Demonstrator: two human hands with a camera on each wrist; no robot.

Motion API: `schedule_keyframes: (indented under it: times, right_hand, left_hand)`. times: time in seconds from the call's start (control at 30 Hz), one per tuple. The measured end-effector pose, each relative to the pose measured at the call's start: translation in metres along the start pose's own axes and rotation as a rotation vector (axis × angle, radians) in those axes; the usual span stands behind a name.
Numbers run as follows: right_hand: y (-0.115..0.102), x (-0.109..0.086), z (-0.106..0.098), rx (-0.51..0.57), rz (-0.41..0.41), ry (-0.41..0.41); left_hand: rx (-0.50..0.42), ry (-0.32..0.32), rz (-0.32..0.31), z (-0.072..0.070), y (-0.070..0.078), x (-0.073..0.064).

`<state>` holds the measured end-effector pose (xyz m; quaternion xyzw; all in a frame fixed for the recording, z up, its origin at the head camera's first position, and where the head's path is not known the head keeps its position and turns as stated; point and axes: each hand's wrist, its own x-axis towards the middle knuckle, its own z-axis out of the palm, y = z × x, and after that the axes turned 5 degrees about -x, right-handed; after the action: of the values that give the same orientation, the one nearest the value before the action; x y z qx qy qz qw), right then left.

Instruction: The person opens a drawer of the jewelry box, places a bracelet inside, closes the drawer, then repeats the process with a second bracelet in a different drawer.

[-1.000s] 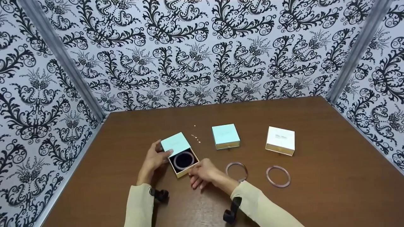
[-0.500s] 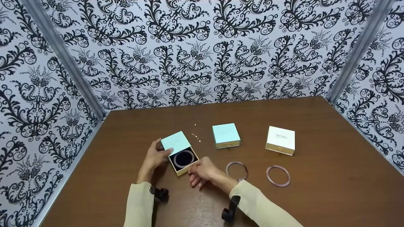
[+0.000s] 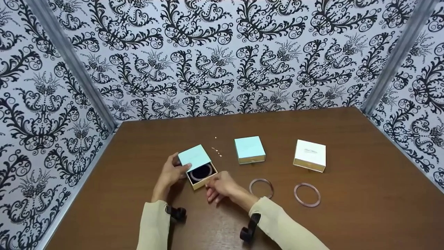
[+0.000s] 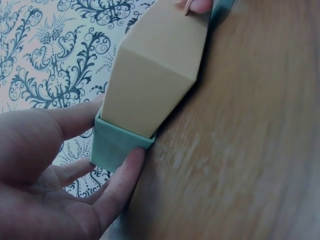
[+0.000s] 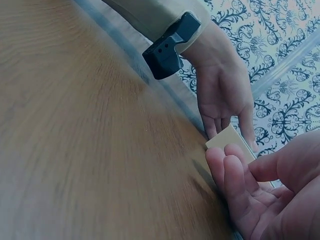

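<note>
A teal slide-out bangle box (image 3: 195,157) lies at the left centre of the table, its drawer (image 3: 199,184) partly pulled out. Inside, a pale bangle (image 3: 198,179) rests on a black cushion, its far edge under the cover. My left hand (image 3: 170,174) grips the cover, thumb on top and fingers along the side. In the left wrist view, the cover (image 4: 116,145) sits between thumb and fingers. With fingers curled, my right hand (image 3: 223,185) holds the drawer's front near its right corner; the exact contact is partly hidden. A small cord loop (image 4: 188,7) shows by one fingertip.
Another teal box (image 3: 249,147) and a white box (image 3: 310,152) stand farther back. Two mauve bangles, a left one (image 3: 250,185) partly behind my right wrist and a right one (image 3: 295,194), lie on the table. Small pale flecks (image 3: 216,151) lie beside the held box.
The drawer has slid partway back into its cover, hiding more of the bangle. My right hand has moved slightly up and left with it, while the left hand keeps its grip.
</note>
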<state>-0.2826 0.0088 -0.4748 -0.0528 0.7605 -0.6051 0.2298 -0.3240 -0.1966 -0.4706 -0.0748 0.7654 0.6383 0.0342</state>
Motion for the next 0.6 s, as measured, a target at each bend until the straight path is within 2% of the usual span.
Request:
schedule_keyframes:
  times: [0.2, 0.6]
  right_hand:
    - [0.002, 0.005, 0.002, 0.03, -0.024, 0.006]
    - [0.003, 0.013, 0.003, 0.05, -0.045, 0.006]
  left_hand:
    - [0.005, 0.008, -0.02, 0.001, 0.0, 0.0]
    - [-0.002, -0.01, 0.0, 0.0, 0.001, -0.002]
